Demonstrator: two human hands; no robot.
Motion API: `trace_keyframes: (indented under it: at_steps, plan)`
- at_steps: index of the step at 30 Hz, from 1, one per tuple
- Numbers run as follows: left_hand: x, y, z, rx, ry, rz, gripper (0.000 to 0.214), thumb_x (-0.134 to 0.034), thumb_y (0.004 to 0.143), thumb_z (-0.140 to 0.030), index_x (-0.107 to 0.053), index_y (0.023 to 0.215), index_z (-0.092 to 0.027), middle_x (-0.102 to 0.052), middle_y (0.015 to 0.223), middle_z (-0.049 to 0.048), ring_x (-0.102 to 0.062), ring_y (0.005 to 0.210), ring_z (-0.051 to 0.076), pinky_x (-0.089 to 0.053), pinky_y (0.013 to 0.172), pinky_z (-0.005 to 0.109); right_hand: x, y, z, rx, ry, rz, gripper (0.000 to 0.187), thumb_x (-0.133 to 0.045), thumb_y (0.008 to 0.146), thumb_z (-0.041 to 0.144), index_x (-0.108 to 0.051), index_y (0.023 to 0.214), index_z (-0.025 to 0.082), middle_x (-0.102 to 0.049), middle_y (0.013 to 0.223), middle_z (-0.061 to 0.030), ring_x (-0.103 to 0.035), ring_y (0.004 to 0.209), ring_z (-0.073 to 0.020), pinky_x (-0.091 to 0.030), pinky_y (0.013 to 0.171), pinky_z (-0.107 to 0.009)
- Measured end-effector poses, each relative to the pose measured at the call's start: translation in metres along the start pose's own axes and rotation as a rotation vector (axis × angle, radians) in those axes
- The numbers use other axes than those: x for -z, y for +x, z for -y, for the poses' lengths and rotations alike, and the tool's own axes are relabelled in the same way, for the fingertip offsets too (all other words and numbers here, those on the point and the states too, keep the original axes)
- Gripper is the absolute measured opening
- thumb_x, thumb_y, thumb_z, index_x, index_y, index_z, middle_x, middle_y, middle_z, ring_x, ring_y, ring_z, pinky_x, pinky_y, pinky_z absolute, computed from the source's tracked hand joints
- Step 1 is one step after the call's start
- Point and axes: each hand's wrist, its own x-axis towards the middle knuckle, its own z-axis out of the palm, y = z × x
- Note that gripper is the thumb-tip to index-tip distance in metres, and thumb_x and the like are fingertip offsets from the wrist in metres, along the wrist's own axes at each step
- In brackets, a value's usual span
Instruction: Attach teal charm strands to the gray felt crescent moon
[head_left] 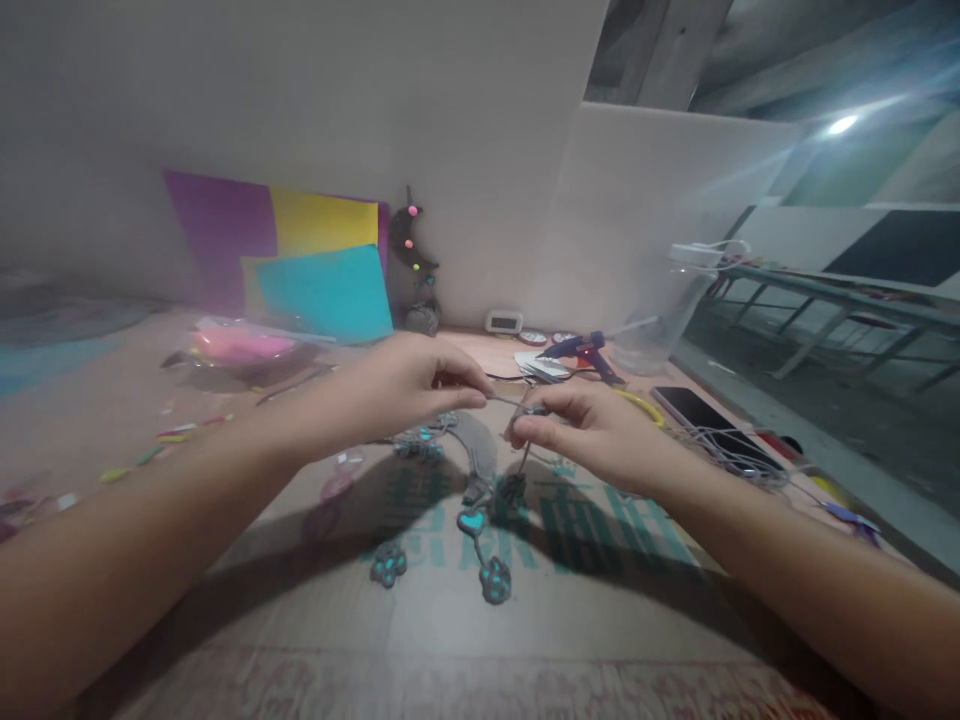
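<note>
Between both hands a thin grey cord (510,401) is stretched above the table. My left hand (420,385) pinches its left end between thumb and fingers. My right hand (574,425) is closed on a small grey piece (529,411), whose exact shape the fingers hide. From it the cord runs down to a dark grey piece (513,489). Below the hands lies a grey crescent moon (478,450). A heart with a turquoise centre (472,522) is strung to a grey paw (495,580). Another paw (388,565) lies to the left, apart from them.
A glue gun (581,346) with a red light rests behind my right hand. Farther right are a phone (709,425), tangled cords (724,455) and a clear jug (652,325). Coloured sheets (322,295) lean on the wall beside a hanging dark moon (407,238).
</note>
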Motion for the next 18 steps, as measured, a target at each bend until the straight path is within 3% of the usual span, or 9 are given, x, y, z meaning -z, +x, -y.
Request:
trace_keyframes:
  at_steps: [6,10,12,15,18]
  plan:
    - [0.004,-0.001,-0.003,0.091,0.001,-0.152,0.026,-0.067,0.084,-0.043,-0.073,0.076,-0.019,-0.068,0.066,-0.002,-0.059,0.063,0.014,-0.038,0.057,0.023,0.001,0.002,-0.005,-0.038,-0.041,0.071,0.024,-0.064,0.089,0.041,-0.074,0.086,0.02,-0.076,0.085,-0.0032,-0.067,0.08,-0.0174,-0.05,0.074,-0.03]
    - [-0.006,-0.005,-0.012,-0.014,-0.003,-0.216,0.022,-0.061,0.089,-0.038,-0.076,0.087,-0.023,-0.073,0.08,-0.0013,-0.064,0.074,0.015,-0.044,0.066,0.024,-0.003,0.0,-0.008,0.064,0.157,0.027,0.038,-0.069,0.087,0.044,-0.07,0.117,0.021,-0.074,0.115,-0.0072,-0.068,0.105,-0.021,-0.052,0.093,-0.036]
    - [-0.012,-0.007,-0.017,-0.08,0.011,-0.239,0.022,-0.057,0.092,-0.033,-0.077,0.094,-0.025,-0.075,0.09,-0.0007,-0.066,0.082,0.017,-0.046,0.073,0.025,-0.006,-0.001,-0.008,0.102,0.231,-0.011,0.042,-0.068,0.088,0.045,-0.068,0.122,0.021,-0.073,0.12,-0.0078,-0.067,0.11,-0.0214,-0.05,0.097,-0.038]
    - [-0.018,-0.011,-0.025,-0.101,0.05,-0.243,0.024,-0.055,0.093,-0.035,-0.077,0.093,-0.026,-0.074,0.092,0.0003,-0.066,0.084,0.018,-0.047,0.076,0.028,-0.01,-0.005,-0.006,0.071,0.254,-0.08,0.033,-0.068,0.088,0.043,-0.072,0.111,0.02,-0.075,0.112,-0.0063,-0.069,0.104,-0.0204,-0.051,0.095,-0.036]
    - [-0.017,-0.014,-0.032,-0.08,0.063,-0.229,0.026,-0.055,0.093,-0.039,-0.076,0.09,-0.025,-0.073,0.087,0.0017,-0.065,0.081,0.019,-0.047,0.073,0.028,-0.011,-0.007,-0.002,0.011,0.232,-0.092,0.023,-0.067,0.089,0.041,-0.074,0.091,0.019,-0.078,0.092,-0.004,-0.071,0.089,-0.0189,-0.053,0.09,-0.037]
